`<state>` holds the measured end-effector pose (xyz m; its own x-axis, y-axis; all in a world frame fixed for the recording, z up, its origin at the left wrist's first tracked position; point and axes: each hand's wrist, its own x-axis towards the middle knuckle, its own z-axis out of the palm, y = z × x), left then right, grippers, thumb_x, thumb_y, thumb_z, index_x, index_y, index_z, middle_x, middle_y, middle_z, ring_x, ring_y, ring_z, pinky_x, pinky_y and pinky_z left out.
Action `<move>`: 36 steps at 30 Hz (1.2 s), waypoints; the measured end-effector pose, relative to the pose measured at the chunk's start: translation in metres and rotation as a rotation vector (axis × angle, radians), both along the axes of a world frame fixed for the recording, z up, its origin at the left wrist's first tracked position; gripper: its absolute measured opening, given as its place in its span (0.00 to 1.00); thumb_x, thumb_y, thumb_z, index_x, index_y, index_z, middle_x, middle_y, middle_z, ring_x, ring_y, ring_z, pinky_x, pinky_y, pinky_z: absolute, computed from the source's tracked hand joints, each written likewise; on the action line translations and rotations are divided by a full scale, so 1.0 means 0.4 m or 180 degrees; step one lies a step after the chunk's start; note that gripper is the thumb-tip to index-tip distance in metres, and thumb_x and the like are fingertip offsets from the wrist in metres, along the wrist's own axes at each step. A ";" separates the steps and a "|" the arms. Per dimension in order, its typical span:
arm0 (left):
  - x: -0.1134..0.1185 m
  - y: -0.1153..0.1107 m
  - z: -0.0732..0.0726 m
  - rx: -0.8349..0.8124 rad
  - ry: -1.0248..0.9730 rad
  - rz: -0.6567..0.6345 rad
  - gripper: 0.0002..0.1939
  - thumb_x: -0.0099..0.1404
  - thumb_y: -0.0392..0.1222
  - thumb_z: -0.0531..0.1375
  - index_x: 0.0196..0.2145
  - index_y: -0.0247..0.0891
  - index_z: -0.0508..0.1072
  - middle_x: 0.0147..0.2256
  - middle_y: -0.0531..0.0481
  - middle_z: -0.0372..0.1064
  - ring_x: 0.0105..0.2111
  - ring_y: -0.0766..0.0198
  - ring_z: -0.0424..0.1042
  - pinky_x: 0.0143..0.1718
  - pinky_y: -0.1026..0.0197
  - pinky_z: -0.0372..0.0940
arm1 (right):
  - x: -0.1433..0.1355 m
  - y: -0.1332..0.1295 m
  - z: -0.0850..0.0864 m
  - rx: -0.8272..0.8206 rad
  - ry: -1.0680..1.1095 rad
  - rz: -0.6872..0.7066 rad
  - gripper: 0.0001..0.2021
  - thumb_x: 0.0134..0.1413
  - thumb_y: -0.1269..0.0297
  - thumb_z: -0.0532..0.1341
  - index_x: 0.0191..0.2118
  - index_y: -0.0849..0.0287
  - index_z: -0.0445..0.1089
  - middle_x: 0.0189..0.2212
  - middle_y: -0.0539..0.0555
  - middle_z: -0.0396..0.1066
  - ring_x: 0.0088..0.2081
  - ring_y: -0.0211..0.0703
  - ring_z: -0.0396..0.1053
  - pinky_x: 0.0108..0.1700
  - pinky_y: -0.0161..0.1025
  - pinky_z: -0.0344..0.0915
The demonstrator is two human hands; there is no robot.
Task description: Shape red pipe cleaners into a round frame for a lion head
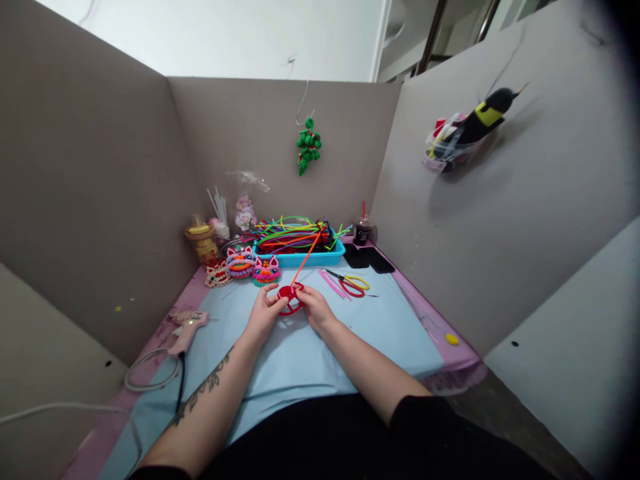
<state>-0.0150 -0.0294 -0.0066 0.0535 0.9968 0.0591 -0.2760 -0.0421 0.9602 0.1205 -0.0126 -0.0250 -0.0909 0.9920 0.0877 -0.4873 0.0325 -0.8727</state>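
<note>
Over the middle of the blue-covered table, both my hands hold a round red pipe-cleaner frame (288,292), open in its lower part and filled in on top. My left hand (265,309) grips its left side with thumb and fingers. Its right side is pinched by my right hand (316,308). An orange pipe cleaner (305,260) slants up and right from the frame; whether it is fastened there I cannot tell. To the right lie scissors (354,287) with red and yellow handles, beside some pink pipe cleaners (334,284).
A blue tray (300,259) of coloured pipe cleaners stands behind, next to several fuzzy animal-head crafts (241,264). A pink glue gun (188,335) with its cord lies left. Black flat objects (376,259) and a dark drink cup (363,231) are back right. Grey panels surround the table.
</note>
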 end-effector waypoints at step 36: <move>-0.011 0.001 -0.002 -0.0100 -0.0067 -0.0200 0.31 0.45 0.43 0.68 0.45 0.36 0.61 0.29 0.48 0.74 0.26 0.63 0.72 0.31 0.62 0.62 | 0.014 0.001 -0.008 0.0223 -0.0318 0.0097 0.15 0.38 0.55 0.67 0.32 0.59 0.74 0.31 0.51 0.72 0.35 0.41 0.66 0.43 0.39 0.59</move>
